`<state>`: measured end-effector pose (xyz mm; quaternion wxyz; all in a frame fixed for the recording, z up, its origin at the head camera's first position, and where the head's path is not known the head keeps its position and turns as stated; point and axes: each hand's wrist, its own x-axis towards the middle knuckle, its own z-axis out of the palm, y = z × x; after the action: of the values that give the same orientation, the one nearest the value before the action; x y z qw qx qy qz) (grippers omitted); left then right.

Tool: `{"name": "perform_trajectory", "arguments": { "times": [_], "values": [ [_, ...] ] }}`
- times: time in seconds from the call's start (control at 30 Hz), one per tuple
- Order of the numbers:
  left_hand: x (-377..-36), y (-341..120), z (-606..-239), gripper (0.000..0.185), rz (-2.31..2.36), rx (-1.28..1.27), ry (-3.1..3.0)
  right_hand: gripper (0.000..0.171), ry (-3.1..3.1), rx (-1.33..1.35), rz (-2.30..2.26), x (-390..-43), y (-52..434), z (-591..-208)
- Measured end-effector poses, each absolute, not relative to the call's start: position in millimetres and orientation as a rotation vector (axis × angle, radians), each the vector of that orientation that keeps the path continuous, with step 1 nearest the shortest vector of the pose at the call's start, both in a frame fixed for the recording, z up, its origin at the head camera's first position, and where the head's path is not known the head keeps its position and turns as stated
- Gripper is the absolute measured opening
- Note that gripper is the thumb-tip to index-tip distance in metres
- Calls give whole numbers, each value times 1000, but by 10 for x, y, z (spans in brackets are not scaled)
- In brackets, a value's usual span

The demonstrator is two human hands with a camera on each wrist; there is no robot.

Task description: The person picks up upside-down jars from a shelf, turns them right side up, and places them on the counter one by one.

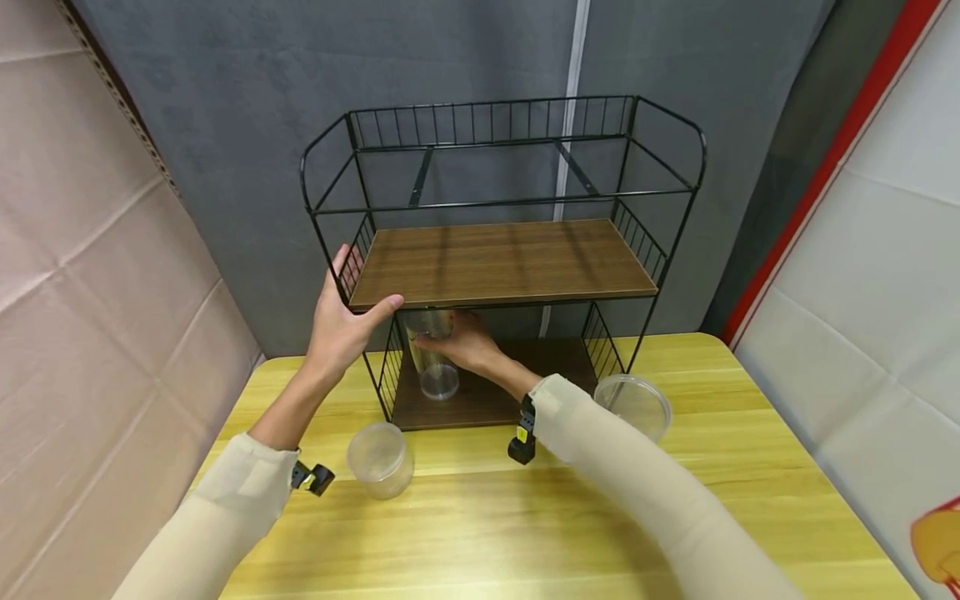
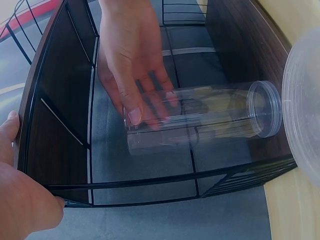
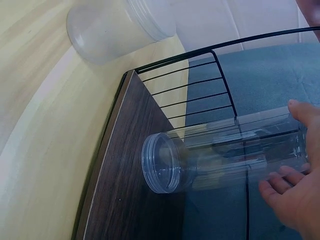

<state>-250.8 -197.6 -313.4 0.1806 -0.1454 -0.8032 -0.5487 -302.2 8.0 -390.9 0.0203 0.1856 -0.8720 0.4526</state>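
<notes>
A two-tier black wire rack [image 1: 651,292] with brown wood-look boards stands on the table. My left hand [image 1: 337,329] holds its left front corner at the upper board [image 1: 502,258], thumb on the front edge and fingers along the side wires. Between the tiers, my right hand [image 1: 467,343] grips a tall clear plastic jar [image 3: 215,155] near its upper end. The jar's ringed end [image 2: 265,109] is down at the lower board [image 1: 480,410], towards the left side; whether it rests fully there, I cannot tell. Through the clear wall, nothing distinct shows inside.
A short clear round tub [image 1: 378,462] stands on the yellow table [image 1: 480,533] in front of the rack's left corner. Another clear round container [image 1: 637,404] sits by the right front corner, partly behind my right sleeve. A grey curtain [image 1: 465,50] hangs behind.
</notes>
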Motion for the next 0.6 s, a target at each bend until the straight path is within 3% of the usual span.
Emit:
{"name": "perform_trajectory", "arguments": {
  "times": [0.6],
  "values": [
    [-2356, -1943, -3223, 99, -1615, -356, -2157, 86, -2694, 683, 1297, -2763, 202, -3801]
  ]
}}
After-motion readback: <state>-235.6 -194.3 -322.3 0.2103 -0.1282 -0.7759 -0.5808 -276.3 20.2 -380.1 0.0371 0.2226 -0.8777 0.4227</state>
